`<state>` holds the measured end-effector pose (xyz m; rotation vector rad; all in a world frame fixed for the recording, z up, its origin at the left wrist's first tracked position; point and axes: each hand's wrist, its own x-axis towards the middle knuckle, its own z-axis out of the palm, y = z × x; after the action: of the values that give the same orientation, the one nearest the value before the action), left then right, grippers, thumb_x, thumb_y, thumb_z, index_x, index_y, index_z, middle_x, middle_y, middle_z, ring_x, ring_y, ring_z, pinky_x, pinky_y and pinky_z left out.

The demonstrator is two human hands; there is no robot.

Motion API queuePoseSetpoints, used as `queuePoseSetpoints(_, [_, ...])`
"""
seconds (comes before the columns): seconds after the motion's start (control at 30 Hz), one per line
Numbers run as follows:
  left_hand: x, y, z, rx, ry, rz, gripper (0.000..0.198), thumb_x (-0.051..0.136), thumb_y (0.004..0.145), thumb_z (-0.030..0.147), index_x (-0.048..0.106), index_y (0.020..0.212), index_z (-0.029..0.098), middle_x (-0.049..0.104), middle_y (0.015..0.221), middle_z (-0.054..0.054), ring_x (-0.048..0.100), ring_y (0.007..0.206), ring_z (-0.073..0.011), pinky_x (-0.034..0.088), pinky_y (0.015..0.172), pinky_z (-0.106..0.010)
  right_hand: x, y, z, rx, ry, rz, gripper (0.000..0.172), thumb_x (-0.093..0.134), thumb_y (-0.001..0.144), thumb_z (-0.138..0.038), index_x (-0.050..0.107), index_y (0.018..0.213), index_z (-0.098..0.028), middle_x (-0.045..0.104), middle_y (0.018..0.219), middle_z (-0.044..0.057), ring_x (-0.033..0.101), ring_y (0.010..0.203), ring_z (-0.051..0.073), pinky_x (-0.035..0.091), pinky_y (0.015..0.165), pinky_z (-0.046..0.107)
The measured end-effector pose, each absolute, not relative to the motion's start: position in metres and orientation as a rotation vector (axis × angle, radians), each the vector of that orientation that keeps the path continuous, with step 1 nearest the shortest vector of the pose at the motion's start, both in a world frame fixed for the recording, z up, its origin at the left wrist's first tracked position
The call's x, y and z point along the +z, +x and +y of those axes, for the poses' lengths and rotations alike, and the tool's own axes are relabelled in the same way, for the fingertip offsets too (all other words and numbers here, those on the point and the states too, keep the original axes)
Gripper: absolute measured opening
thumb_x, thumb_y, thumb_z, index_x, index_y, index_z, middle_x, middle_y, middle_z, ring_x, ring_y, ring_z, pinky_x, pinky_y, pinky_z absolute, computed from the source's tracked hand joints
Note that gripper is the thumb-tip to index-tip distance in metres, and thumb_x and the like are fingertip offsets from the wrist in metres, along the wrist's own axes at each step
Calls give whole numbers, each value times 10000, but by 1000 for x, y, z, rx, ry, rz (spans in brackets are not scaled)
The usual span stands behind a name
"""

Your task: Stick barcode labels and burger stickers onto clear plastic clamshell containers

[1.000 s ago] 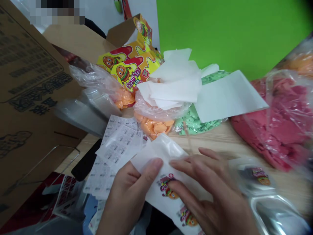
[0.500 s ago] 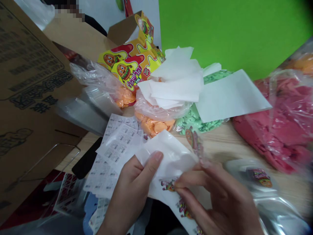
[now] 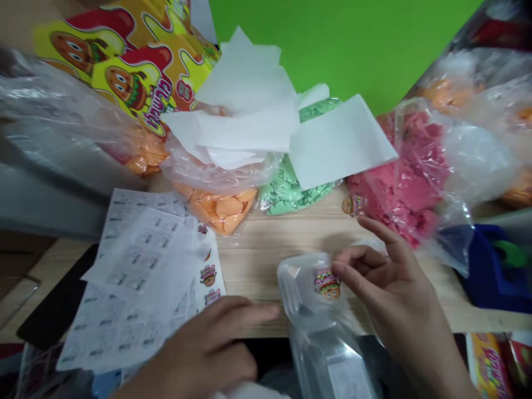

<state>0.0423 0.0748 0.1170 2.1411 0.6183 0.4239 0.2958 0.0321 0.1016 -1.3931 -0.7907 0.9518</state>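
Note:
A clear plastic clamshell container (image 3: 310, 310) lies open at the table's front edge, a burger-character sticker (image 3: 327, 284) on its upper half and a pale label (image 3: 349, 377) in the lower half. My right hand (image 3: 394, 293) pinches the rim of the upper half between thumb and finger. From the raised fingertip of that hand hangs a second burger sticker (image 3: 353, 205). My left hand (image 3: 208, 349), smeared by motion, stretches its index finger towards the container's left side with nothing in its grasp. Below it, white paper shows at the bottom edge.
Barcode label sheets (image 3: 124, 310) and a sticker sheet (image 3: 210, 266) lie left, beside a dark phone (image 3: 58, 299). Behind stand bags of orange pieces (image 3: 226, 209), green pieces (image 3: 291, 191) and pink pieces (image 3: 411, 183), white papers (image 3: 249, 130), and printed boxes (image 3: 128, 83). A blue tape dispenser (image 3: 494, 271) is right.
My view has swung right. My left hand has let go of the sticker sheet; my right hand has moved from it to the clamshell container, carrying a sticker on its fingertip.

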Motion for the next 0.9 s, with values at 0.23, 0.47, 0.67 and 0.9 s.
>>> queuePoseSetpoints(0.23, [77, 86, 56, 593, 2551, 389, 227, 500, 730, 47, 577, 647, 244, 589, 1314, 45, 553, 1124, -211, 445, 944, -305, 93, 288, 28, 1016, -1459, -748, 545, 667, 768, -196, 433, 1254, -275, 617, 700, -37, 593, 657, 120, 525, 608, 242])
queuePoseSetpoints(0.47, [70, 90, 59, 457, 2477, 442, 139, 551, 733, 85, 566, 693, 217, 506, 1399, 5, 522, 1121, -269, 396, 949, -364, 81, 281, 24, 782, -1619, -962, 518, 594, 809, -152, 416, 1282, -268, 616, 750, -20, 610, 689, 146, 540, 656, 310])
queuePoseSetpoints(0.67, [79, 95, 65, 296, 2387, 506, 118, 522, 714, 111, 558, 733, 222, 508, 1392, 15, 529, 1080, -239, 435, 912, -331, 66, 278, 17, 162, -1893, -1378, 612, 588, 831, -173, 341, 1373, -313, 576, 1116, 73, 592, 979, 230, 515, 811, 440])
queuePoseSetpoints(0.9, [84, 103, 59, 229, 2152, 931, 184, 414, 871, 137, 577, 921, 206, 245, 1534, -77, 307, 1357, -265, 334, 1053, -403, 71, 271, -12, 540, -1951, -1209, 730, 581, 854, -339, 173, 1456, -281, 556, 1279, 110, 562, 1164, 266, 518, 900, 478])
